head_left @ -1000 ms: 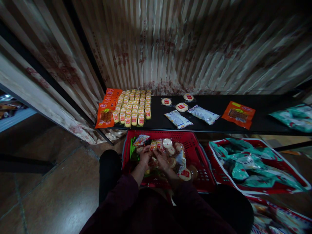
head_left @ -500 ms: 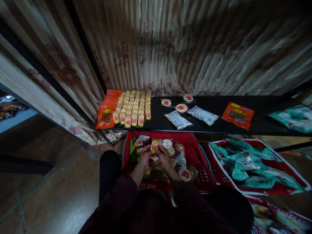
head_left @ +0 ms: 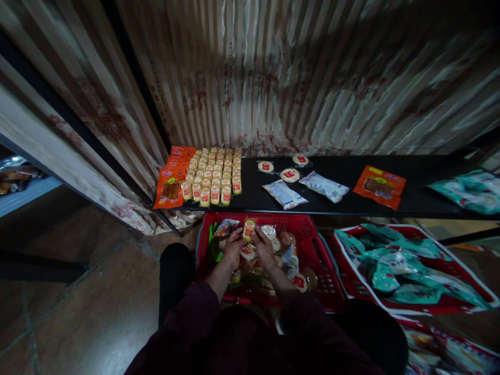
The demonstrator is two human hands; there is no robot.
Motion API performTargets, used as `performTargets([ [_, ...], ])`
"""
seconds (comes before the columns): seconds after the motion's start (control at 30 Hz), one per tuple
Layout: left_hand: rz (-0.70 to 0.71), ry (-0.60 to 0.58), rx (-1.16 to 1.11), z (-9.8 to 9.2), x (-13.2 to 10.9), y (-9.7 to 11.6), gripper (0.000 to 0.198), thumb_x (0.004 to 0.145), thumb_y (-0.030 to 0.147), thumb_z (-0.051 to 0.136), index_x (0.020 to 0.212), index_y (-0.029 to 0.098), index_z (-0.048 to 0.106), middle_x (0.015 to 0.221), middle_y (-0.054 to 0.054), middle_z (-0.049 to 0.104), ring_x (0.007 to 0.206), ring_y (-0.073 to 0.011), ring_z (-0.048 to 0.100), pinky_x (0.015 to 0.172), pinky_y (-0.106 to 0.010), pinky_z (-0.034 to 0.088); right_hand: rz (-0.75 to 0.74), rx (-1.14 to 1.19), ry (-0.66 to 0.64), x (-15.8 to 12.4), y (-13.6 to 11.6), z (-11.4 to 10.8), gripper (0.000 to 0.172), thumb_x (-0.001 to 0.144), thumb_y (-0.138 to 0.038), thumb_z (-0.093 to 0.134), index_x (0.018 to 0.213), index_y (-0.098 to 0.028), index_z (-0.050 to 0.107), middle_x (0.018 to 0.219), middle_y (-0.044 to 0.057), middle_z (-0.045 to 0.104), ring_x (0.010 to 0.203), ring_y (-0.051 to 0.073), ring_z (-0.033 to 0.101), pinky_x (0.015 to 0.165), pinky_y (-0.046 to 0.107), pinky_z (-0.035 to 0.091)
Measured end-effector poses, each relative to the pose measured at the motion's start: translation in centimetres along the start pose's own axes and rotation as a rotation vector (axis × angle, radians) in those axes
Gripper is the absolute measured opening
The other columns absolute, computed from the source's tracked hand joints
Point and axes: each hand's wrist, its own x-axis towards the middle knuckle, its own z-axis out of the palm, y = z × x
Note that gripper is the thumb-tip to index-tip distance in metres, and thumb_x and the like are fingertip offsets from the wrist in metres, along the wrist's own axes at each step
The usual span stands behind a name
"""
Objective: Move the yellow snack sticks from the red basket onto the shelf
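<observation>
Above the red basket [head_left: 320, 260], a small yellow wrapped cake [head_left: 249, 229] with a red-and-white label stands upright between my hands. My left hand [head_left: 233, 249] closes on its left edge, and my right hand [head_left: 264, 249] pinches its right side. Beneath them, the basket holds round wrapped pastries [head_left: 268, 231], a green packet [head_left: 213, 242] and other mixed snacks, partly hidden by my hands. On the black shelf beyond, similar yellow cakes [head_left: 214, 177] stand in tight rows, beside orange snack packets [head_left: 170, 187] at their left.
Farther right on the shelf lie round pastries [head_left: 289, 174], blue-white packets [head_left: 325, 186], an orange packet [head_left: 379, 186] and a teal bag [head_left: 469, 191]. A second basket [head_left: 394, 227] of teal bags stands to the right. Black shelf posts rise at the left before a striped curtain [head_left: 250, 78].
The wrapped cake has risen slightly between my fingers and shows more clearly. My hands have barely moved, and the items on the shelf are the same.
</observation>
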Motion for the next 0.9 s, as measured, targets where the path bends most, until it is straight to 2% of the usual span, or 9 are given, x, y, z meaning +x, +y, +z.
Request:
performTargets([
  [0.13, 0.041, 0.022, 0.01, 0.2, 0.2, 0.1, 0.05, 0.051, 0.012, 0.072, 0.101, 0.015, 0.066, 0.088, -0.004, 0.066, 0.071, -0.011, 0.059, 0.068, -0.023, 0.044, 0.006, -0.045, -0.015, 0.2, -1.1, -0.1, 0.047, 0.076, -0.051, 0.061, 0.112, -0.023, 0.069, 0.103, 0.005, 0.073, 0.101, 0.024, 0.065, 0.09, 0.042, 0.052],
  [0.3, 0.111, 0.061, 0.09, 0.5, 0.7, 0.2, 0.041, 0.057, 0.012, 0.072, 0.098, 0.015, 0.067, 0.093, -0.006, 0.068, 0.078, -0.0133, 0.061, 0.074, -0.026, 0.046, -0.013, -0.041, -0.024, 0.8, -2.2, -0.1, 0.046, 0.075, -0.051, 0.062, 0.111, -0.023, 0.069, 0.103, 0.006, 0.073, 0.1, 0.024, 0.065, 0.09, 0.042, 0.052],
  [0.5, 0.202, 0.081, 0.25, 1.1, 1.5, 0.8, 0.029, 0.067, 0.005, 0.06, 0.094, 0.015, 0.065, 0.093, -0.006, 0.069, 0.084, -0.0137, 0.063, 0.08, -0.027, 0.049, -0.028, 0.045, -0.099, 1.6, -4.2, 0.7, 0.047, 0.072, -0.051, 0.065, 0.108, -0.021, 0.069, 0.108, 0.007, 0.071, 0.1, 0.024, 0.065, 0.095, 0.043, 0.049],
  [0.67, 0.331, 0.112, 0.386, 1.4, 2.3, 1.6, 0.023, 0.07, 0.004, 0.059, 0.089, 0.016, 0.064, 0.092, -0.006, 0.069, 0.087, -0.0139, 0.064, 0.085, -0.029, 0.049, -0.033, 0.123, -0.119, 2.0, -5.7, 1.6, 0.05, 0.068, -0.05, 0.068, 0.109, -0.021, 0.068, 0.111, 0.008, 0.07, 0.1, 0.024, 0.065, 0.095, 0.043, 0.049],
  [0.9, 0.491, 0.102, 0.546, 2.0, 3.1, 3.2, 0.016, 0.076, 0.008, 0.056, 0.088, 0.018, 0.059, 0.088, -0.004, 0.067, 0.082, -0.0133, 0.063, 0.082, -0.028, 0.049, -0.131, -0.021, -0.121, 3.2, -7.5, 2.2, 0.049, 0.072, -0.046, 0.065, 0.113, -0.019, 0.064, 0.104, 0.009, 0.072, 0.094, 0.023, 0.066, 0.087, 0.041, 0.053],
])
